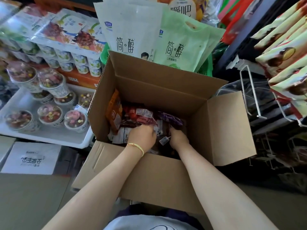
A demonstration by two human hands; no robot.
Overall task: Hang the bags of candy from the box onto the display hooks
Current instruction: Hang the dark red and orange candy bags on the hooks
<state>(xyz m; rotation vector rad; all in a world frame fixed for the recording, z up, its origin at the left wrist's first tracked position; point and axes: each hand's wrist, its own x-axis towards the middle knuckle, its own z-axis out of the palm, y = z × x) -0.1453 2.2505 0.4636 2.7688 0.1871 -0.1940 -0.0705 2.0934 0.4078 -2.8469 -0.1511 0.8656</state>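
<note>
An open cardboard box (166, 90) stands in front of me with its flaps folded out. Several candy bags (139, 113) lie in its bottom: orange, red, purple and white packets. Both my hands reach down into the box. My left hand (141, 135), with a yellow band on the wrist, curls its fingers over the bags on the left side of the heap. My right hand (178, 138) digs in beside it, fingers bent down among the bags near a purple packet (171, 119). White wire display hooks (252, 95) jut out at the right, with nothing hanging on their front ends.
Green-and-brown snack bags (285, 60) hang on the rack at the upper right. Yogurt cups (49, 100) on a white tray and stacked cartons fill the left. Paper carrier bags (149, 34) stand behind the box. A white carton (31, 158) sits at the lower left.
</note>
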